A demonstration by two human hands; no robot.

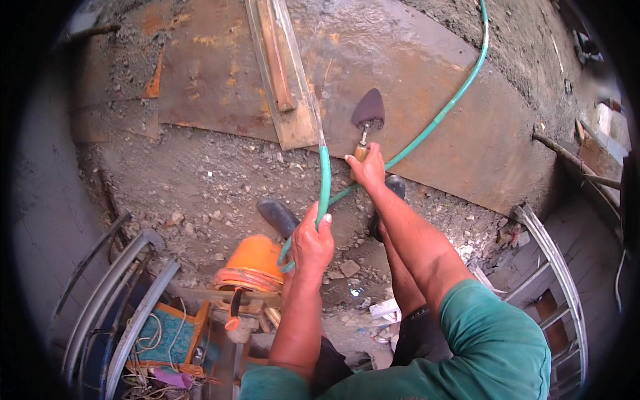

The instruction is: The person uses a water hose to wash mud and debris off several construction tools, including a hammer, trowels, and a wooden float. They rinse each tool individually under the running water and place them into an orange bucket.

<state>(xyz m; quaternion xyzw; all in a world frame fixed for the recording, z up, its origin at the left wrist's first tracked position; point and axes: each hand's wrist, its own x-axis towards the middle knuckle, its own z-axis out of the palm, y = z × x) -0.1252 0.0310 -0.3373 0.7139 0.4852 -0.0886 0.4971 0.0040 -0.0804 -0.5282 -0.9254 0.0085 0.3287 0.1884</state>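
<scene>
My left hand (312,245) is closed around a green garden hose (324,175), whose end piece points away from me, with a thin stream of water leaving it beside a wooden board. My right hand (367,167) holds the wooden handle of a pointed masonry trowel (369,111). The trowel's dark blade is over a wet, rust-stained metal sheet (430,90) on the ground. Behind my right wrist the hose passes and curves off to the upper right.
A wide board (295,131) with a narrower timber (277,65) on it lies on the sheet. Near my left boot (277,216) is an orange bucket (255,257). Metal frames (137,310) stand at lower left, a metal ladder (562,270) at right. Rubble (200,200) covers the ground.
</scene>
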